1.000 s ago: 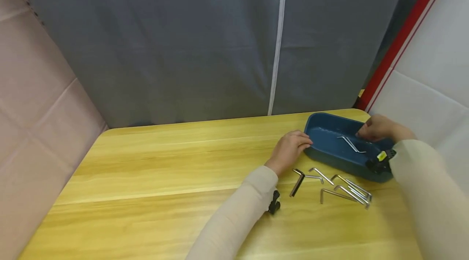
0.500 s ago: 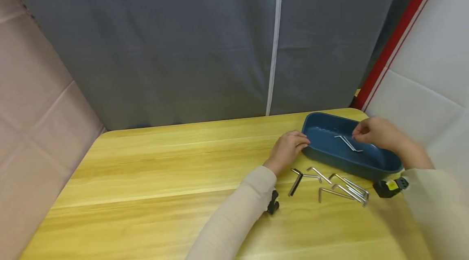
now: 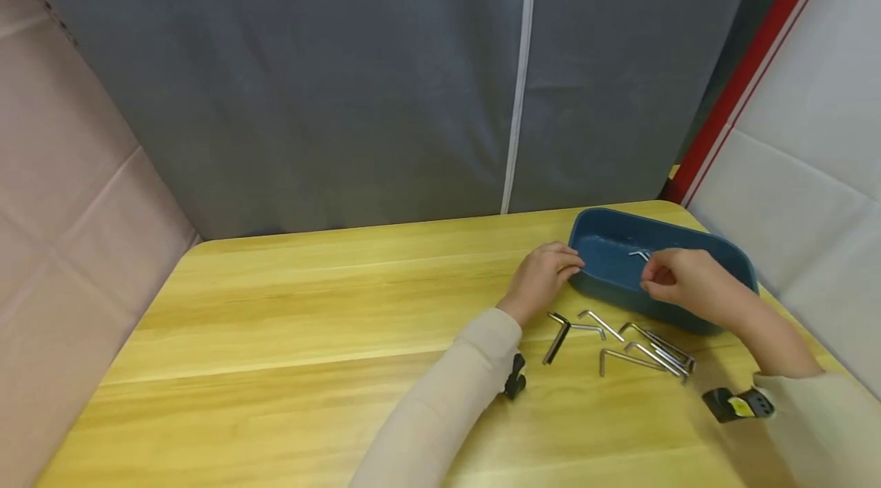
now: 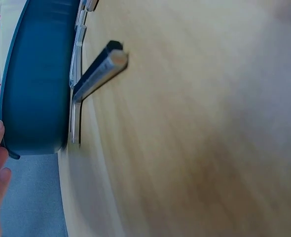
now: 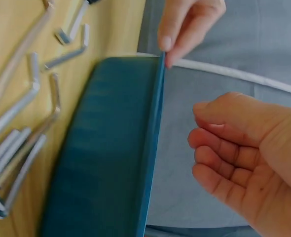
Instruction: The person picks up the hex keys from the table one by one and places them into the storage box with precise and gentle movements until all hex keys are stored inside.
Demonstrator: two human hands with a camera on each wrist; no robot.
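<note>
A blue tray (image 3: 606, 258) stands at the table's far right with one silver hex key (image 3: 640, 255) lying in it. My left hand (image 3: 544, 278) is at the tray's left end, fingertips (image 5: 185, 29) pinching its rim (image 5: 158, 89). Over the tray's near wall hovers my right hand (image 3: 677, 285); in the right wrist view its fingers (image 5: 224, 163) are loosely curled and hold nothing. Several silver hex keys (image 3: 647, 350) lie on the table just in front of the tray, and a black hex key (image 3: 557, 343) lies left of them.
The wooden table (image 3: 310, 335) stretches wide to the left. A grey curtain (image 3: 344, 90) hangs behind the table's far edge, and a white wall (image 3: 812, 167) closes the right side. The tray's outer wall (image 4: 37, 79) and the black key (image 4: 98, 71) fill the left wrist view.
My right hand has drawn back from the tray's far right end, across the tray to its near wall. The hex key stays in the tray. My left hand has not moved.
</note>
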